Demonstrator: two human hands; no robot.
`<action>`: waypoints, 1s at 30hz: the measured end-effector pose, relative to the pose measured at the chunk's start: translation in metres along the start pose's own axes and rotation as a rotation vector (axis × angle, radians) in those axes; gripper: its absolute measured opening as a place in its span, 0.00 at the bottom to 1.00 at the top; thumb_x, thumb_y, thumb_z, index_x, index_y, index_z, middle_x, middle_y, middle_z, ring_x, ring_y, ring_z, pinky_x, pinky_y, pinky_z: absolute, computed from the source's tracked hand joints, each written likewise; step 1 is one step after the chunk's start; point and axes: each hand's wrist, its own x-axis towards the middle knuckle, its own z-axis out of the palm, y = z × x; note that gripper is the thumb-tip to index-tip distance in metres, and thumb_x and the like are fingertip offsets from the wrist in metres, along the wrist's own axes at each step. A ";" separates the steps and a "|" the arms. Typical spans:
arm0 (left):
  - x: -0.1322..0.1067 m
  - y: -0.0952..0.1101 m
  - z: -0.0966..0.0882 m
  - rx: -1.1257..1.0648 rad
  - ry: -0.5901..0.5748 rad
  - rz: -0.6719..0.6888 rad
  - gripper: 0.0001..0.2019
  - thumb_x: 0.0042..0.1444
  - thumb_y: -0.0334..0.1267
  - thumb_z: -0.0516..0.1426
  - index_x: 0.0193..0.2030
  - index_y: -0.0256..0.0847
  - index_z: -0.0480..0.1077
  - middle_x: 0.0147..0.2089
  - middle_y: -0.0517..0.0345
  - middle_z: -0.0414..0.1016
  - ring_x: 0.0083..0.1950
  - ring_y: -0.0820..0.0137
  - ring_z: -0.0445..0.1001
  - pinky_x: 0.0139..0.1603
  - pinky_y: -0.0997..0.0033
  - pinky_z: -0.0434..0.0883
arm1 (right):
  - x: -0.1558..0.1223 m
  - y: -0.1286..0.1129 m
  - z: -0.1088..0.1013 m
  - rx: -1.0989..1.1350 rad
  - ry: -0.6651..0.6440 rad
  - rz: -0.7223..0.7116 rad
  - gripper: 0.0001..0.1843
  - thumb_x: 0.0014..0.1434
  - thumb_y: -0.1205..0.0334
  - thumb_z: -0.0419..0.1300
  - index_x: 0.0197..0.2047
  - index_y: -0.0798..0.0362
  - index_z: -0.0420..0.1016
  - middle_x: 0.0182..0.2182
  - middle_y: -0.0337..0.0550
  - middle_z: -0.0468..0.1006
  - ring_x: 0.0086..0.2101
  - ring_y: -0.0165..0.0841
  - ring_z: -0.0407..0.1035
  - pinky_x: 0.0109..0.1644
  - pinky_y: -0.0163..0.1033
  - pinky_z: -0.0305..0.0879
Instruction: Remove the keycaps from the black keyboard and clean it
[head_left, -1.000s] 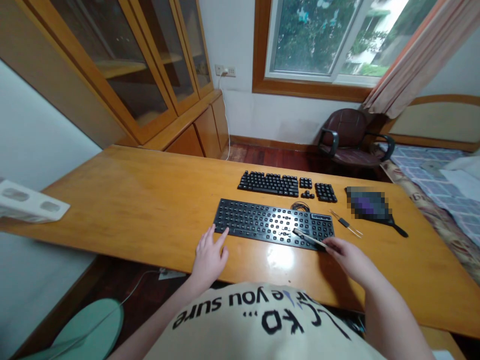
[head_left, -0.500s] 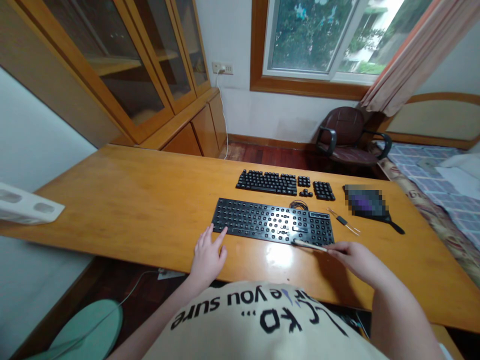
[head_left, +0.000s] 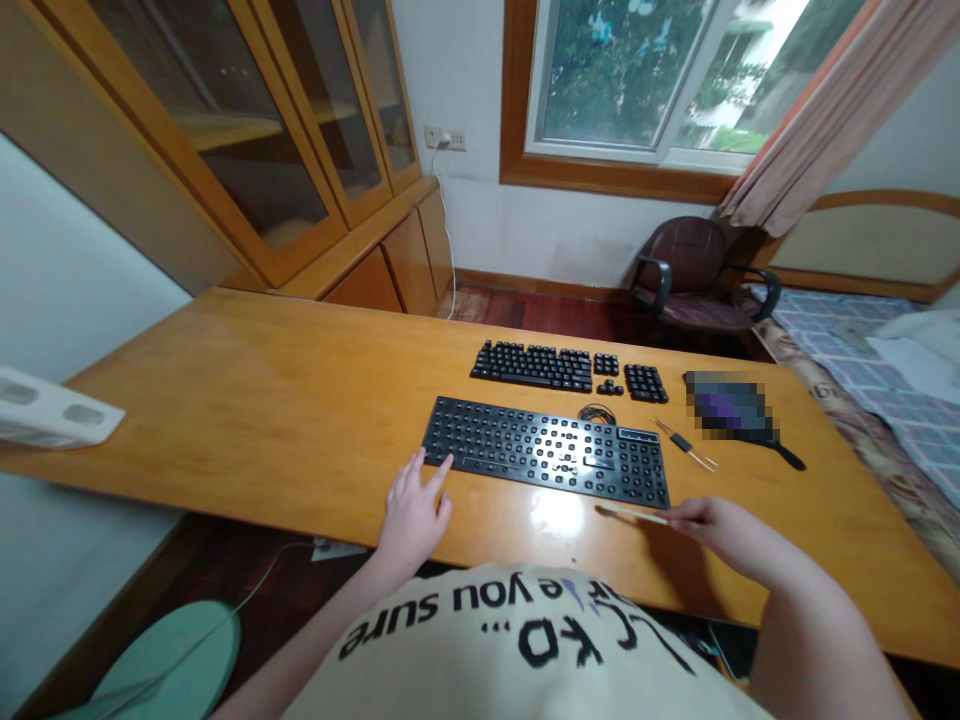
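Note:
A black keyboard base [head_left: 487, 437] without keycaps lies on the wooden desk, its bare switches showing. My left hand [head_left: 415, 510] is open, fingers spread, with the fingertips at the base's near left corner. My right hand [head_left: 709, 520] pinches the handle of a slim, pale brush [head_left: 634, 512] with a darker tip pointing left. That brush is just in front of the base's near edge, apart from it. Behind the base, the removed black keycaps [head_left: 532, 366] are laid out in keyboard order, with the number-pad keycaps [head_left: 646, 383] at their right.
A wire keycap puller [head_left: 682, 442] lies right of the base, and a coiled black cable [head_left: 597, 412] behind it. Farther right is a dark pouch-like item [head_left: 750, 425], partly blurred out. A white object [head_left: 67, 412] stands at the desk's left end. Beyond the desk is a chair [head_left: 686, 270].
My right hand has drawn the brush off the keyboard base's near edge, toward me and slightly right. My left hand stays at the corner.

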 end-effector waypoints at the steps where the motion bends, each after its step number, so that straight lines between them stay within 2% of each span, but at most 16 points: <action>1: 0.000 0.000 0.000 0.000 0.000 0.000 0.25 0.55 0.34 0.51 0.62 0.49 0.60 0.65 0.45 0.54 0.63 0.53 0.56 0.59 0.52 0.58 | 0.000 0.002 -0.002 0.001 0.023 -0.001 0.18 0.52 0.55 0.54 0.39 0.49 0.82 0.36 0.43 0.82 0.37 0.42 0.74 0.40 0.39 0.66; 3: 0.000 0.000 0.000 -0.004 0.000 0.000 0.25 0.55 0.34 0.51 0.62 0.49 0.60 0.65 0.45 0.54 0.63 0.53 0.56 0.60 0.52 0.58 | 0.000 0.005 -0.004 -0.010 0.057 0.014 0.19 0.52 0.55 0.53 0.40 0.50 0.81 0.36 0.43 0.82 0.36 0.42 0.74 0.41 0.40 0.66; 7: 0.000 0.000 -0.001 -0.022 -0.005 -0.004 0.25 0.55 0.34 0.52 0.62 0.49 0.60 0.66 0.46 0.53 0.63 0.52 0.56 0.60 0.52 0.58 | 0.001 0.013 -0.003 0.006 -0.016 0.003 0.18 0.50 0.54 0.55 0.38 0.50 0.82 0.32 0.42 0.82 0.32 0.41 0.74 0.37 0.40 0.67; 12: 0.000 0.000 -0.001 -0.032 -0.005 -0.006 0.26 0.55 0.34 0.52 0.62 0.49 0.60 0.66 0.47 0.53 0.64 0.53 0.56 0.60 0.52 0.58 | 0.003 0.022 -0.005 0.074 -0.018 -0.017 0.17 0.51 0.53 0.55 0.37 0.48 0.82 0.36 0.41 0.82 0.36 0.41 0.74 0.39 0.38 0.67; 14: 0.000 -0.001 0.000 -0.029 -0.003 -0.001 0.26 0.55 0.34 0.52 0.62 0.49 0.59 0.66 0.47 0.53 0.63 0.53 0.56 0.60 0.52 0.58 | 0.007 0.024 -0.008 0.063 0.048 -0.021 0.17 0.51 0.54 0.55 0.38 0.49 0.82 0.37 0.42 0.82 0.37 0.41 0.74 0.40 0.38 0.68; 17: 0.000 -0.001 0.001 -0.028 0.001 0.003 0.26 0.55 0.34 0.52 0.62 0.49 0.59 0.65 0.46 0.53 0.63 0.53 0.56 0.60 0.52 0.58 | 0.020 0.023 -0.010 0.009 0.288 0.019 0.19 0.53 0.56 0.54 0.45 0.49 0.79 0.42 0.44 0.80 0.43 0.42 0.73 0.44 0.39 0.67; 19: 0.000 -0.001 0.002 -0.028 0.001 0.002 0.26 0.55 0.35 0.52 0.62 0.49 0.60 0.66 0.46 0.53 0.63 0.52 0.56 0.60 0.51 0.58 | 0.030 0.017 -0.006 -0.035 0.358 0.062 0.19 0.55 0.58 0.53 0.46 0.51 0.78 0.42 0.46 0.80 0.44 0.42 0.73 0.46 0.41 0.66; 25: 0.000 -0.001 0.001 -0.023 -0.001 0.002 0.25 0.56 0.34 0.51 0.62 0.49 0.59 0.65 0.45 0.53 0.63 0.53 0.56 0.60 0.52 0.58 | 0.051 -0.017 0.025 -0.073 0.289 -0.022 0.18 0.58 0.59 0.52 0.48 0.48 0.77 0.46 0.44 0.78 0.48 0.41 0.70 0.51 0.41 0.64; 30: 0.000 0.000 0.000 -0.016 -0.012 -0.001 0.25 0.56 0.35 0.51 0.62 0.49 0.59 0.65 0.44 0.53 0.64 0.52 0.55 0.60 0.52 0.58 | 0.057 -0.046 0.051 -0.131 0.230 -0.058 0.18 0.60 0.59 0.51 0.51 0.45 0.75 0.47 0.44 0.77 0.48 0.40 0.70 0.50 0.41 0.64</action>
